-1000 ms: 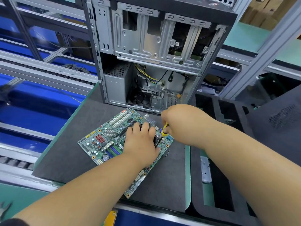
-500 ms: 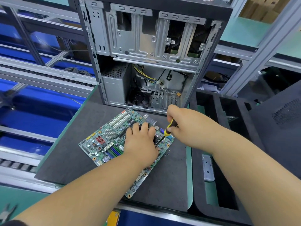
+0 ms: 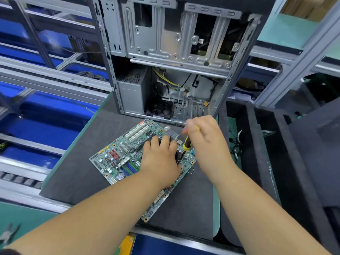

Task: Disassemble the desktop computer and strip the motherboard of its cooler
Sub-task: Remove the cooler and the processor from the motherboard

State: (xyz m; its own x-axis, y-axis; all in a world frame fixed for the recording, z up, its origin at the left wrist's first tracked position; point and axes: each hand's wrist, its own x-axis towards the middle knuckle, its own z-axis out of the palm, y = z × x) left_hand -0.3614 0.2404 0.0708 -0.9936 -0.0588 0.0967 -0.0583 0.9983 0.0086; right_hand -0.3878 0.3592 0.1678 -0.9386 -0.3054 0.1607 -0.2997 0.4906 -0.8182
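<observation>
A green motherboard [image 3: 127, 155] lies flat on the dark grey mat [image 3: 77, 173] in front of the open computer case [image 3: 165, 57]. My left hand [image 3: 160, 159] lies palm down over the black cooler [image 3: 178, 155], hiding most of it, fingers curved over its top. My right hand [image 3: 204, 138] grips a yellow and black screwdriver [image 3: 186, 143]. Its dark shaft slants down to the board at the cooler's right edge.
The case stands upright behind the board with its side off, showing the power supply [image 3: 132, 92] and loose yellow wires [image 3: 165, 80]. A black foam tray [image 3: 266, 162] with long slots sits on the right. Blue bins and a roller conveyor [image 3: 36, 126] run along the left.
My right hand has shifted slightly on the screwdriver handle, which now stands steeper. My left hand stays on the cooler. The camera has drifted a little.
</observation>
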